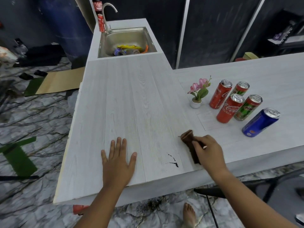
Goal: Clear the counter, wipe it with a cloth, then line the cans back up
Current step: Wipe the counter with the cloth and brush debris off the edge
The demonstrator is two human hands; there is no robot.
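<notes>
A: Your left hand (117, 159) lies flat on the counter (131, 99), palm down, fingers spread apart, gripping nothing.

B: And your right hand (209, 151)?

A: Its fingers are closed on a brown cloth (190, 143), which rests on the counter; one end of it fans out beyond your fingertips, the other runs back under your palm.

B: Anything between your two hands?

A: Black marks (172, 160), nearer your right thumb than your left.

B: Where are the cans?

A: Beyond your right fingers and to their right. The blue can (260, 122) is nearest, then a red can (229, 108) touching a green can (247, 107), then another red and green pair behind.

B: Left of those?

A: A small potted flower (198, 92), just beside the far red can. Far beyond your left fingertips, the sink (151, 41) holds wrappers, with another can (101, 23) by the tap (107, 12).
</notes>
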